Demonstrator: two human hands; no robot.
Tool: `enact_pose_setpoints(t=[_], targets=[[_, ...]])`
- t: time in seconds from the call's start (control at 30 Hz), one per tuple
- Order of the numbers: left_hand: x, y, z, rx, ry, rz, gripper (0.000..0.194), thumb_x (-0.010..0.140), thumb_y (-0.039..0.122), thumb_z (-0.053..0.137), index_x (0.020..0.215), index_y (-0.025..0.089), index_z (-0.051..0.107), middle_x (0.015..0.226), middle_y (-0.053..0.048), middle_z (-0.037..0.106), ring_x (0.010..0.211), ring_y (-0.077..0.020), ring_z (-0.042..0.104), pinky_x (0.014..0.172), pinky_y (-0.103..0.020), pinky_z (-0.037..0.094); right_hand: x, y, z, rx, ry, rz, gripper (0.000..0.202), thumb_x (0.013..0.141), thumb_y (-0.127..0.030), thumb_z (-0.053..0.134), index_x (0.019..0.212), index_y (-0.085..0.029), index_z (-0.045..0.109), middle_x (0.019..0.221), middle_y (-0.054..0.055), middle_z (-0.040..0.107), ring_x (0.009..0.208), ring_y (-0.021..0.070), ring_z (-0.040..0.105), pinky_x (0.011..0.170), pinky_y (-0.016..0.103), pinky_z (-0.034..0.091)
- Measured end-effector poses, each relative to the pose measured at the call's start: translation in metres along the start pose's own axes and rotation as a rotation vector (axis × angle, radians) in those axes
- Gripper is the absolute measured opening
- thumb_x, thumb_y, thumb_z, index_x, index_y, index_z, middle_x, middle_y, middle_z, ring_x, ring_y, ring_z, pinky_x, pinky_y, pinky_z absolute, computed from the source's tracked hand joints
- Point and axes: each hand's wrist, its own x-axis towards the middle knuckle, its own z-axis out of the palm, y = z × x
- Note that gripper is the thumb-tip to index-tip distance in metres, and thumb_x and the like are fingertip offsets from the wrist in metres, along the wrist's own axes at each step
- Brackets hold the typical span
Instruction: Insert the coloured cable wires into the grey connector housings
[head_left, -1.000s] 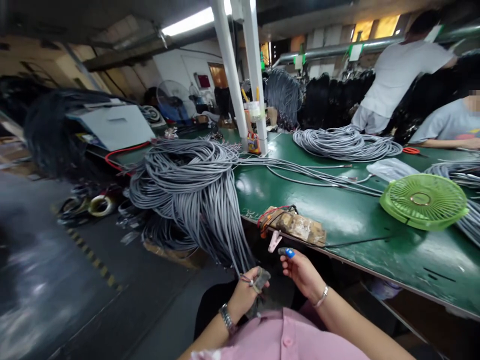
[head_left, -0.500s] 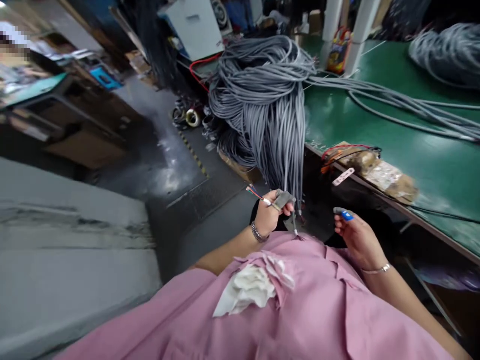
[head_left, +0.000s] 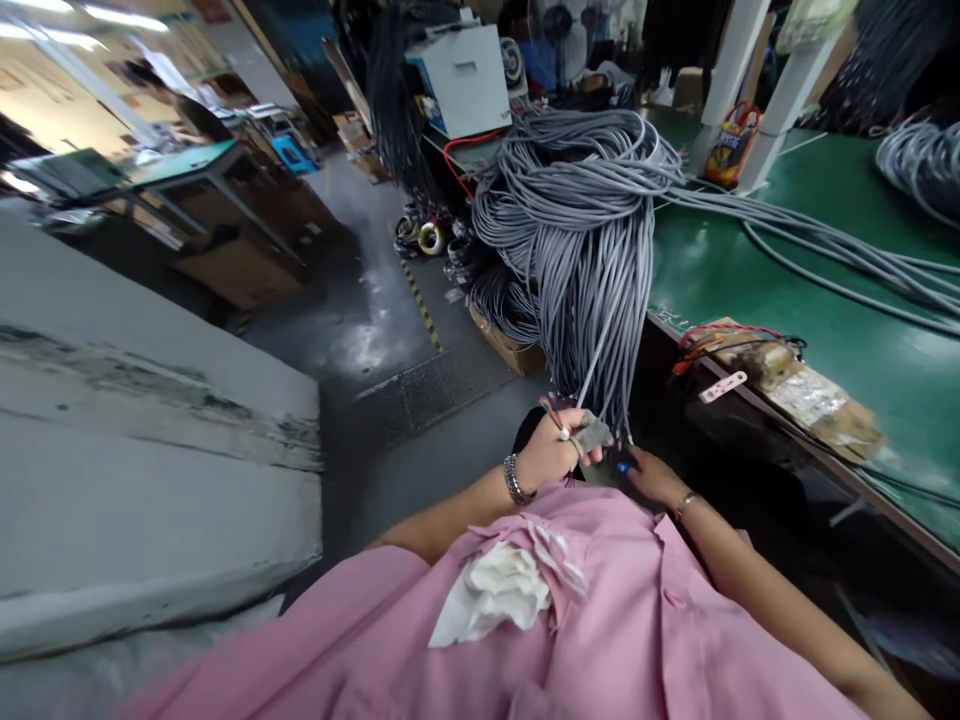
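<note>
Two hands: low, just ahead of the pink shirt [head_left: 600,560], close together.
Left hand [head_left: 553,452]: curled around a grey cable [head_left: 591,375]; coloured wires [head_left: 552,410] poke out past its knuckles.
Right hand [head_left: 654,477]: blue wrap [head_left: 624,467] on a fingertip, right by the hanging ends; from where I stand, can't tell if it grips any.
Cable bundle [head_left: 592,250]: straight beyond both hands, heaped at the table edge, strands drooping toward them.
Green table [head_left: 847,350]: ahead and right of the hands.
Taped block [head_left: 814,395]: past the right hand, on the table edge, red and black wires alongside.
Wristwatch [head_left: 514,480]: left wrist.
</note>
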Motion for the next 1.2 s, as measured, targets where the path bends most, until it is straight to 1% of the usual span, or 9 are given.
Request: enact_pose_setpoints(t=[0.13, 0.2, 0.33, 0.43, 0.6, 0.77, 0.87, 1.07, 1.2], targets=[[0.017, -0.018, 0.005, 0.184, -0.061, -0.099, 0.027, 0.082, 0.037, 0.055, 0.073, 0.013, 0.062, 0.064, -0.004, 0.065, 0.046, -0.0075, 0.052, 0.045, -0.018, 0.039, -0.018, -0.005, -0.021, 0.145, 0.098, -0.048, 0.033, 0.085, -0.038, 0.052, 0.108, -0.019, 0.065, 0.090, 0.008, 0.070, 0.084, 0.0230, 0.064, 0.077, 0.034, 0.049], [0.027, -0.026, 0.013, 0.232, -0.104, -0.131, 0.026, 0.082, 0.035, 0.053, 0.071, 0.013, 0.061, 0.064, -0.004, 0.064, 0.045, -0.0073, 0.051, 0.044, -0.017, 0.038, -0.033, -0.016, -0.033, 0.320, 0.188, -0.153, 0.034, 0.085, -0.039, 0.054, 0.111, -0.019, 0.063, 0.096, 0.008, 0.068, 0.088, 0.0224, 0.063, 0.079, 0.034, 0.049], [0.042, -0.032, 0.031, 0.305, -0.186, -0.153, 0.017, 0.078, 0.028, 0.054, 0.071, 0.014, 0.062, 0.060, -0.001, 0.062, 0.046, -0.0088, 0.052, 0.045, -0.018, 0.038, -0.065, -0.049, -0.053, 0.446, 0.224, -0.283, 0.036, 0.083, -0.035, 0.060, 0.117, -0.022, 0.057, 0.093, 0.005, 0.064, 0.083, 0.0182, 0.060, 0.076, 0.030, 0.049], [0.046, -0.033, 0.041, 0.392, -0.229, -0.092, 0.011, 0.074, 0.023, 0.056, 0.070, 0.015, 0.063, 0.057, 0.001, 0.060, 0.049, -0.0102, 0.052, 0.048, -0.019, 0.038, -0.076, -0.067, -0.061, 0.446, 0.236, -0.299, 0.037, 0.082, -0.034, 0.062, 0.117, -0.022, 0.053, 0.084, 0.002, 0.061, 0.071, 0.0153, 0.056, 0.065, 0.027, 0.048], [0.049, -0.030, 0.049, 0.523, -0.293, 0.053, 0.010, 0.071, 0.018, 0.058, 0.077, 0.016, 0.066, 0.066, 0.000, 0.062, 0.060, -0.0123, 0.055, 0.055, -0.020, 0.039, -0.071, -0.070, -0.064, 0.283, 0.334, -0.286, 0.015, 0.083, -0.032, 0.060, 0.092, -0.020, 0.059, 0.077, 0.002, 0.060, 0.066, 0.0152, 0.053, 0.061, 0.027, 0.045], [0.051, -0.018, 0.059, 0.158, -0.274, 0.056, 0.020, 0.077, 0.029, 0.062, 0.091, 0.014, 0.062, 0.079, -0.004, 0.065, 0.069, -0.0133, 0.059, 0.063, -0.022, 0.045, -0.066, -0.062, -0.074, 0.467, 0.378, -0.242, 0.013, 0.082, -0.032, 0.061, 0.083, -0.020, 0.056, 0.071, 0.001, 0.057, 0.063, 0.0141, 0.051, 0.058, 0.026, 0.043], [0.052, -0.012, 0.065, -0.056, -0.297, -0.029, 0.027, 0.079, 0.039, 0.063, 0.086, 0.014, 0.057, 0.072, -0.003, 0.062, 0.060, -0.0116, 0.059, 0.055, -0.021, 0.046, -0.069, -0.060, -0.084, 0.675, 0.323, -0.194, 0.018, 0.081, -0.034, 0.063, 0.081, -0.019, 0.054, 0.067, -0.002, 0.054, 0.056, 0.0107, 0.047, 0.052, 0.023, 0.039], [0.050, -0.006, 0.076, -0.013, -0.335, -0.030, 0.028, 0.073, 0.038, 0.069, 0.075, 0.014, 0.054, 0.060, 0.001, 0.057, 0.049, -0.0093, 0.056, 0.047, -0.019, 0.046, -0.078, -0.053, -0.095, 0.752, 0.178, -0.161, 0.022, 0.080, -0.036, 0.065, 0.089, -0.018, 0.056, 0.073, -0.001, 0.057, 0.061, 0.0105, 0.050, 0.053, 0.022, 0.041], [0.051, -0.003, 0.080, 0.003, -0.351, -0.087, 0.025, 0.076, 0.037, 0.065, 0.079, 0.014, 0.056, 0.063, -0.001, 0.060, 0.047, -0.0091, 0.056, 0.045, -0.019, 0.046, -0.075, -0.048, -0.097, 0.692, 0.202, -0.143, 0.023, 0.078, -0.037, 0.067, 0.086, -0.018, 0.056, 0.073, -0.001, 0.059, 0.061, 0.0112, 0.052, 0.054, 0.023, 0.042]])
